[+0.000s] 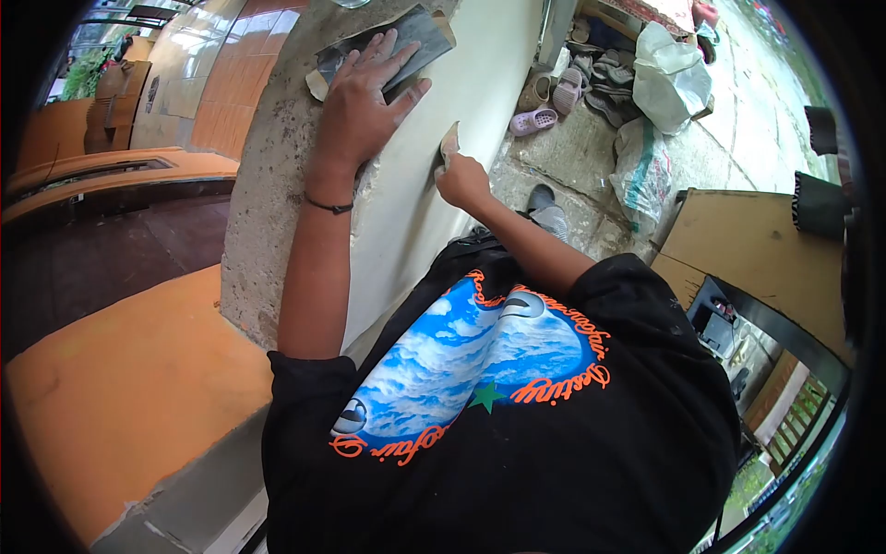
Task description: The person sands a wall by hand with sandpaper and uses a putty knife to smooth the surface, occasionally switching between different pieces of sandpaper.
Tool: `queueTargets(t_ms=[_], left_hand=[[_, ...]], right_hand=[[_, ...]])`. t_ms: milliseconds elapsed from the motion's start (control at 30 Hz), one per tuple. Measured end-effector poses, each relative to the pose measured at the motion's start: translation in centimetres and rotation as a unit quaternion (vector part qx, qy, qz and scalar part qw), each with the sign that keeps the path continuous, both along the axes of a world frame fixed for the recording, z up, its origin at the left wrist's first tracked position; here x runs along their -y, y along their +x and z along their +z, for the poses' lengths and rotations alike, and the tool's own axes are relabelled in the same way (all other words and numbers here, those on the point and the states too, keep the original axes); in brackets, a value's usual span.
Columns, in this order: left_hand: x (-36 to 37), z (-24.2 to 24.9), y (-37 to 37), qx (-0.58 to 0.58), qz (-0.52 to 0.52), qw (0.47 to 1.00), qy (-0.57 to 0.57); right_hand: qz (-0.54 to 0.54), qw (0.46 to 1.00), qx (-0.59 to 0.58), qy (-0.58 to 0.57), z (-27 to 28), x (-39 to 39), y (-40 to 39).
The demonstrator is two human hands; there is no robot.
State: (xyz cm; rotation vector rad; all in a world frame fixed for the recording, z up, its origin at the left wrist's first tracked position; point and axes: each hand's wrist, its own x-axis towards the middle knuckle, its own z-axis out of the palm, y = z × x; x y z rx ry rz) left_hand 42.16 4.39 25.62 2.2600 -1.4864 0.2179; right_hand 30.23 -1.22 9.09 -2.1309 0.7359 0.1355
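My left hand [367, 102] lies flat with its fingers spread over a dark grey sheet [426, 39] that looks like sandpaper, on the rough concrete top of a low wall [268, 198]. Brown backing shows at the sheet's edges. Against the smooth, whitish side face [411, 208] of this wall, my right hand [466, 183] is closed round a small folded piece of sandpaper [450, 140]. One pale corner of that piece sticks up past the fingers; the rest is hidden by the hand.
Shoes and a lilac clog [533, 122] lie on the paved floor beyond the wall, beside white plastic bags [669, 78]. A brown wooden surface [752, 254] stands at right. An orange-painted surface [138, 388] is at left. My own shoe [542, 196] shows below.
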Motion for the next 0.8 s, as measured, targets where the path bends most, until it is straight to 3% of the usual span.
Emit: queueTargets(t_ms=[100,133,233,300,333,400,433,467,500,733,800], left_hand=[[0.3,0.2,-0.1,-0.003,0.011,1.000,0.001],[0.3,0.4,-0.2,-0.007,0.014,1.000,0.005],[0.5,0.8,0.0,-0.027,0.011,1.000,0.010],[0.8,0.9,0.2,-0.028,0.029,0.999,0.013],[0.9,0.9,0.2,-0.026,0.033,0.999,0.014],[0.5,0.9,0.2,-0.045,0.051,0.998,0.005],[0.5,1.1,0.3,-0.042,0.058,0.997,0.008],[0.5,1.1,0.3,-0.049,0.063,0.997,0.006],[0.5,1.0,0.2,-0.055,0.067,0.996,0.002],[0.5,1.4,0.7,-0.060,0.073,0.995,-0.006],[0.3,1.6,0.8,-0.053,0.063,0.997,0.013]], right_hand=[[0.012,0.998,-0.050,0.048,-3.6,1.9,0.9],[0.035,0.999,-0.018,0.032,-3.9,1.6,1.1],[0.056,0.988,0.002,0.143,-1.5,1.2,1.0],[0.068,0.989,0.000,0.134,-2.5,3.1,1.6],[0.130,0.981,-0.032,0.139,-4.5,4.5,2.2],[-0.003,0.957,-0.074,0.282,-5.0,6.2,2.9],[-0.077,0.958,-0.001,0.277,-5.2,6.7,3.0],[-0.098,0.929,0.031,0.355,-5.0,7.8,3.4],[-0.119,0.893,0.062,0.429,-4.5,9.0,3.7],[-0.071,0.828,0.114,0.545,3.5,16.5,2.1],[-0.099,0.777,0.223,0.581,7.2,16.8,1.1]])
